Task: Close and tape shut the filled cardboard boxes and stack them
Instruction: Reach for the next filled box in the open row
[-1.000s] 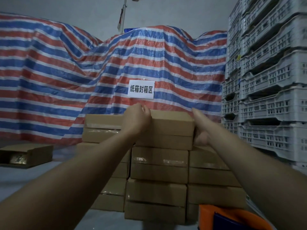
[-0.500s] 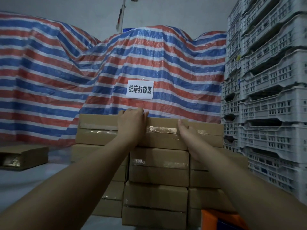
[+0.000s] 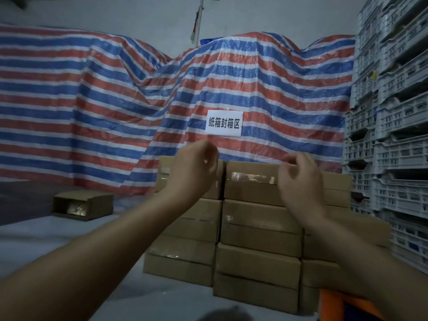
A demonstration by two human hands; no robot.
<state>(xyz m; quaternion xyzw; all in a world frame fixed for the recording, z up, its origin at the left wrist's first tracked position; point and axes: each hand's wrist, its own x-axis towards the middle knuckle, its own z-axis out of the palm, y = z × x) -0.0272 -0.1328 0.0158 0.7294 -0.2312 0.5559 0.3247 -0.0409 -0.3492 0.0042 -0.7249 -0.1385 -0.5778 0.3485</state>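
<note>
Both hands have lifted off the taped brown cardboard box [image 3: 251, 181], which now sits on top of the middle column of the brown box stack [image 3: 257, 239]. The left hand [image 3: 193, 174] and right hand [image 3: 301, 181] hover just above it, fingers loosely curled and holding nothing. To finish the step well, check that the box edges line up with the column below before turning to the open brown carton [image 3: 82, 205] on the floor.

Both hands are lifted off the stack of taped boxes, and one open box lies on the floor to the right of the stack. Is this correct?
Not quite: the head view shows the open box on the floor left of the stack, not right. Both the left hand and right hand are indeed lifted off it.
</note>
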